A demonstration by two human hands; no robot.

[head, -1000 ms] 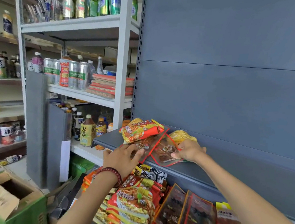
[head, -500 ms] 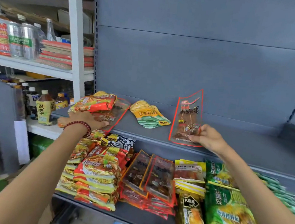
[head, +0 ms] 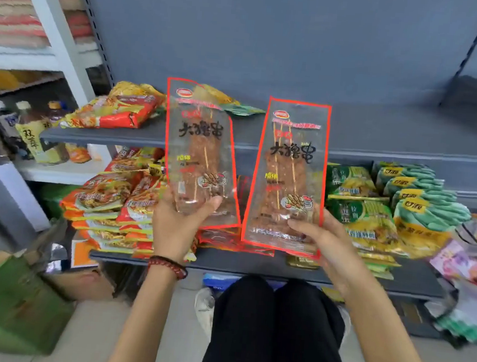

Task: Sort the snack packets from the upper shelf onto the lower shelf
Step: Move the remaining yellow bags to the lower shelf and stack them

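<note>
My left hand (head: 179,221) grips the bottom of a clear red-edged skewer packet (head: 198,148), held upright in front of the shelves. My right hand (head: 324,240) pinches the bottom of a second, identical skewer packet (head: 290,171) beside it. Both packets are off the shelves, in the air. On the upper shelf (head: 378,152) lie a red-and-yellow noodle packet (head: 113,109) and a yellow-green packet (head: 232,105), partly hidden behind the left packet. The lower shelf (head: 253,266) carries stacks of red noodle packets (head: 114,204), more red-edged skewer packets (head: 232,241) and green packets (head: 372,218).
A white rack with bottles (head: 31,133) stands to the left. A green cardboard box (head: 10,305) sits on the floor at lower left. Loose pink and green packets (head: 465,273) hang off the shelf's right end. My knees in black trousers (head: 273,328) are below the shelf.
Both hands have lifted a skewer packet off the upper shelf and brought them upright toward me. The view has dropped and swung right.
</note>
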